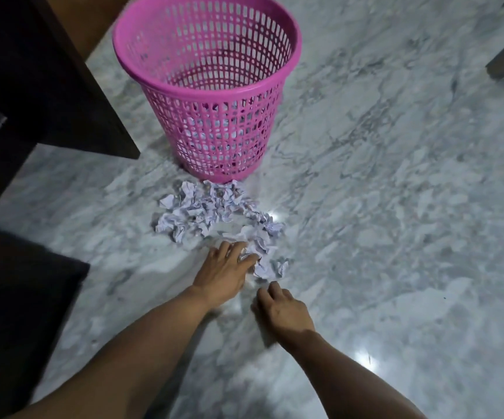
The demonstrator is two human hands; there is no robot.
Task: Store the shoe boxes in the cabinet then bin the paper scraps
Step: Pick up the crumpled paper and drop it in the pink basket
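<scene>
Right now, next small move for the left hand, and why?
Probably close the left hand on the crumpled paper scrap under its fingers and lift it toward the pink basket. The fingers already touch that scrap, many scraps still lie on the floor, and the right hand holds nothing.

A heap of crumpled white paper scraps (pixel 214 211), printed with faint dark marks, lies on the grey-veined marble floor (pixel 380 207), its far edge touching the foot of a pink plastic lattice waste bin (pixel 207 83). The bin stands upright, mouth open, with more crumpled paper visible through its lower mesh. A few stray scraps (pixel 270 264) sit at the heap's near edge.
</scene>
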